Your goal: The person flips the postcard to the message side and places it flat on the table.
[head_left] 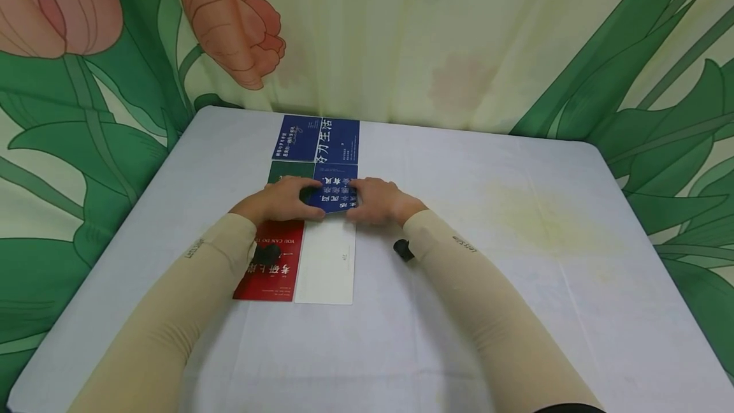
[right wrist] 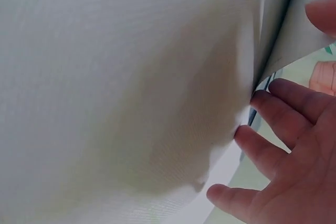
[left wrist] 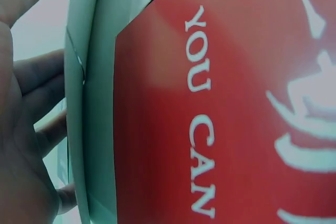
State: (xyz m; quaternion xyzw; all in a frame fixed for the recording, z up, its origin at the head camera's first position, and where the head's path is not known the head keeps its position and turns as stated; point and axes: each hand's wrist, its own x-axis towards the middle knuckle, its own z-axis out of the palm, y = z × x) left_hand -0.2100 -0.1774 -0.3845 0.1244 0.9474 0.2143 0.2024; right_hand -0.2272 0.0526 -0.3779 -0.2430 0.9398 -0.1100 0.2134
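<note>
Both hands meet over cards on the white table. In the head view, a blue card (head_left: 334,193) with white characters lies between them, and its near edge appears raised. The left hand (head_left: 281,199) holds its left side, thumb nearer the body and fingers farther away. On the opposite side, the right hand (head_left: 380,200) holds the card in a similar way. The left hand partly covers a green card (head_left: 283,169). Pale card edges (left wrist: 100,129) stand beside the left fingers in the left wrist view. The right thumb (right wrist: 323,15) touches a pale raised card (right wrist: 302,35).
Two dark blue cards (head_left: 297,136) (head_left: 342,140) lie at the table's far edge. Nearer are a red card (head_left: 287,282) and a white card (head_left: 325,266), side by side. Black wrist devices (head_left: 266,254) (head_left: 403,249) hang below the sleeves. A flowered curtain (head_left: 401,37) stands behind the table (head_left: 487,311).
</note>
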